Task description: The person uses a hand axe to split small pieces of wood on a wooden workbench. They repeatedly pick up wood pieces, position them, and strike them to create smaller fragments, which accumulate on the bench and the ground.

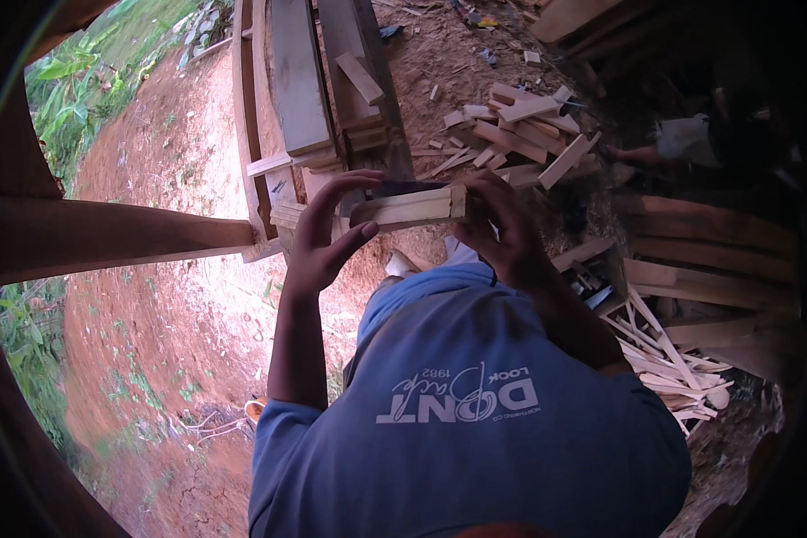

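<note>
Pale wooden block (pixel 408 209), one; left hand (pixel 316 238) and right hand (pixel 506 229), grip clasping it at opposite ends; heaped wood pieces (pixel 522 136) beyond, rightward.

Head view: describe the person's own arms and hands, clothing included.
The left grip and right grip are bare hands without gloves. Both forearms are uncovered, with no watch or band visible. The blue shirt has short sleeves ending near the elbows and pale printing on its front.
</note>
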The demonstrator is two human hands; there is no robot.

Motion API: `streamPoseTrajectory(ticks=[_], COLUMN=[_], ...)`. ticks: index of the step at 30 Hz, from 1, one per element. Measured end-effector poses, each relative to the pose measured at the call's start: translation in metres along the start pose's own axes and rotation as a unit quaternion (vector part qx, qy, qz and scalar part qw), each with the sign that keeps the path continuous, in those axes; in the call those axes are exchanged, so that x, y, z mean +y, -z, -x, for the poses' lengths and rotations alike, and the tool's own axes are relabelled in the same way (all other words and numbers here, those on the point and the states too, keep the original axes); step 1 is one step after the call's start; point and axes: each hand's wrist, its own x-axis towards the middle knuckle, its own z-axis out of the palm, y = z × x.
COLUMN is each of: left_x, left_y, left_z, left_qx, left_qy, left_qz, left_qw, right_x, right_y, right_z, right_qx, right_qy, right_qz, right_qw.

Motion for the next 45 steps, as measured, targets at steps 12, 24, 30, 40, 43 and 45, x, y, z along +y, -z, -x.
streamPoseTrajectory(ticks=[12, 24, 30, 40, 43, 45], left_x=[0.029, 0.027, 0.021, 0.021, 0.018, 0.015], left_y=[-0.038, -0.054, -0.049, -0.029, -0.03, -0.032], left_z=[0.0, 0.009, -0.002, -0.009, -0.008, -0.007], left_qx=[-0.056, -0.017, -0.022, -0.025, -0.002, 0.009], left_qy=[0.013, 0.053, 0.171, 0.213, 0.217, 0.214], left_qz=[0.056, 0.129, 0.038, 0.17, 0.21, 0.229], left_qw=[0.997, 0.99, 0.984, 0.962, 0.953, 0.95], right_x=[-0.03, -0.037, -0.019, -0.06, -0.07, -0.072], right_y=[0.005, 0.001, 0.011, 0.006, -0.001, -0.003], right_z=[-0.013, -0.008, -0.017, -0.017, -0.009, -0.011], right_qx=[-0.039, -0.026, -0.184, -0.167, -0.12, -0.117], right_qy=[0.107, 0.062, -0.208, -0.214, -0.181, -0.17], right_qz=[0.085, 0.093, -0.135, -0.337, -0.321, -0.317], right_qw=[0.99, 0.993, 0.951, 0.901, 0.922, 0.926])
